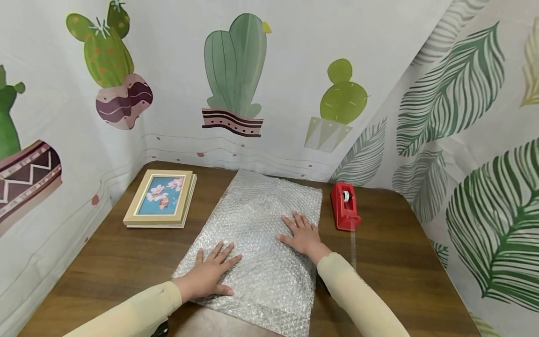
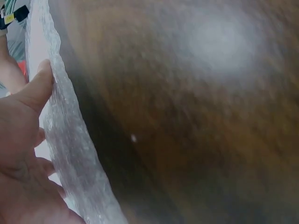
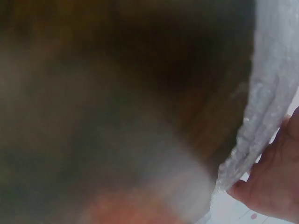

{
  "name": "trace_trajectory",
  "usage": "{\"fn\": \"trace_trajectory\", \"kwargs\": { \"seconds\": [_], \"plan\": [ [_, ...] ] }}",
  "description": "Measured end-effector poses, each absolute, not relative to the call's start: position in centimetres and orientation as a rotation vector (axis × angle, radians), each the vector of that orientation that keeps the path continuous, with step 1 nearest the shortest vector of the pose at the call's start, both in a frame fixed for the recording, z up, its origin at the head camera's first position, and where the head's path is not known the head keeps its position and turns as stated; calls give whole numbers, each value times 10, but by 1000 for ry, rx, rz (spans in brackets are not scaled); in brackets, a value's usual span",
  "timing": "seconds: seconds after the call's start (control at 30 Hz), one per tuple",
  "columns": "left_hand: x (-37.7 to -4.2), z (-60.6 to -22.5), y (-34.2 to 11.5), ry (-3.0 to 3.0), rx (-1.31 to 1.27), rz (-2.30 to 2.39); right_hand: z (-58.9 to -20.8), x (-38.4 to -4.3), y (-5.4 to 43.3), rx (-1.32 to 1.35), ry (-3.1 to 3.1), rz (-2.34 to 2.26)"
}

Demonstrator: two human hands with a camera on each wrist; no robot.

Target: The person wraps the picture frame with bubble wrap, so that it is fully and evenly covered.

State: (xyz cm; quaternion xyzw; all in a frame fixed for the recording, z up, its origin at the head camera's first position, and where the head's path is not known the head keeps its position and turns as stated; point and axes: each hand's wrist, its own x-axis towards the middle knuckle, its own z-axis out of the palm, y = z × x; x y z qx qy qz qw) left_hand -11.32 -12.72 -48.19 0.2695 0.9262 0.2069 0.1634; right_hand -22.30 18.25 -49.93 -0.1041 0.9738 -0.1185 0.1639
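A sheet of clear bubble wrap [image 1: 261, 224] lies spread over the middle of the table, reaching from the back edge to the front. My left hand [image 1: 206, 274] rests on its lower left part, fingers spread and straight. On the right side my right hand [image 1: 302, 235] lies on the sheet, its fingers also spread. The left wrist view shows the left thumb [image 2: 41, 86] along the sheet's edge. In the right wrist view part of the right hand [image 3: 275, 179] touches the bubble wrap [image 3: 268, 102]. Neither hand grips anything.
Picture frames [image 1: 185, 206], seemingly stacked, lie at the back left; the top one shows pink flowers. A red tape dispenser [image 1: 345, 208] stands right of the bubble wrap. The brown wooden table [image 1: 391, 262] meets a printed cloth backdrop [image 1: 290, 70] behind it.
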Motion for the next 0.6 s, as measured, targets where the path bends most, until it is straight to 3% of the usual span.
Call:
{"fn": "trace_trajectory", "kwargs": {
  "seconds": [0.6],
  "plan": [
    [-128,-486,-151,2586,854,605,-491,-199,170,-203,2864,-391]
  ]
}}
